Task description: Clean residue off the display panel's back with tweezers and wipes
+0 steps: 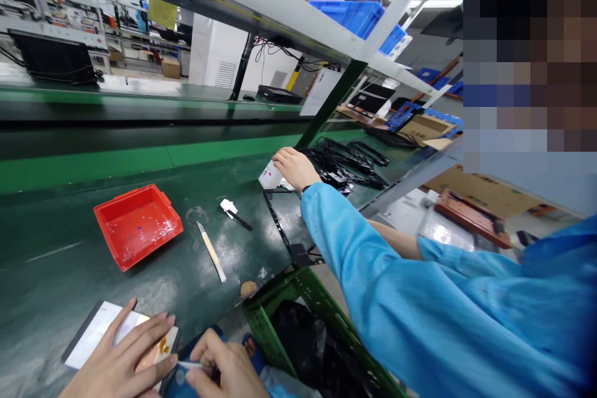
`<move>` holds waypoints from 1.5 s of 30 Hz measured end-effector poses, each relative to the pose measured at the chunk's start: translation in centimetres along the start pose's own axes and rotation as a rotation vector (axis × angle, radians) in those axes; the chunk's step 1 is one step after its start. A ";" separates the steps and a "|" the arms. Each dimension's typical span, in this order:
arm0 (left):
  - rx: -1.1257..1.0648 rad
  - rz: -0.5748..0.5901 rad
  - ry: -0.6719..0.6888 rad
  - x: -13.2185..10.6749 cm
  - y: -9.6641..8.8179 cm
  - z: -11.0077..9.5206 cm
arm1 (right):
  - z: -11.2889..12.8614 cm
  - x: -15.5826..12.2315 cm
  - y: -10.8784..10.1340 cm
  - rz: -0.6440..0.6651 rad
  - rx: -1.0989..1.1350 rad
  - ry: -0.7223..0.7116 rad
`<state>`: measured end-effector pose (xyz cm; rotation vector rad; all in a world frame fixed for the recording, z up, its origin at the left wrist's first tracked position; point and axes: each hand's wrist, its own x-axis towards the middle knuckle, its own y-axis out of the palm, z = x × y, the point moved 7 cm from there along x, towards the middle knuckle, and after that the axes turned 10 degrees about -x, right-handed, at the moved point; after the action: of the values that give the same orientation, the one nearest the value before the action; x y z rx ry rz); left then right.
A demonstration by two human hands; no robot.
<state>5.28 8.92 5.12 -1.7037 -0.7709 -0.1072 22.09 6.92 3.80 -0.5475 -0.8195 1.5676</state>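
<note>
My left hand (119, 357) lies with fingers spread over a flat, screen-like panel (91, 336), white with a dark edge, at the front left of the bench. Near its right end the panel shows an orange-brown patch. At that same end, my right hand (228, 367) pinches a thin pale strip (191, 365); its kind is unclear. Beyond my hands lies a craft knife (212, 252) with a pale handle. A black stick-like tool (240, 219) rests beside it, with crumpled white material (228, 206) at its end.
A red tray (140, 227) sits on the green bench. To the right, a co-worker's hand (298, 168) holds a white box-like item (270, 175) by a black frame (278, 221). Black frames (345, 161) pile up behind. A green crate (265, 311) with black plastic stands below the bench edge.
</note>
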 end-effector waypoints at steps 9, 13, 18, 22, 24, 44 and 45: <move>-0.070 0.153 0.024 1.1 -1.8 -0.2 | 0.5 -0.1 0.3 0.086 0.009 -0.067; -0.238 0.250 -0.114 0.7 -1.3 0.4 | 0.5 -0.3 1.4 0.144 0.054 -0.031; -0.378 0.257 -0.265 0.0 -0.8 1.1 | -0.3 -0.4 1.9 0.013 0.134 0.046; -0.407 0.262 -0.251 0.1 -0.9 1.0 | -0.4 -0.4 2.6 0.166 0.148 0.029; -0.413 0.254 -0.241 0.2 -1.0 1.0 | -0.4 -0.2 2.3 0.208 0.139 0.027; -0.474 0.210 -0.258 0.4 -1.5 1.0 | 0.2 -1.4 1.7 0.070 0.071 -0.030; -0.477 0.211 -0.257 0.4 -1.5 1.0 | 0.3 -1.5 1.7 0.049 0.064 -0.035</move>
<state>4.52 10.08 6.26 -2.2746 -0.7885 0.0843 21.02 5.37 2.57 -0.4988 -0.7843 1.6469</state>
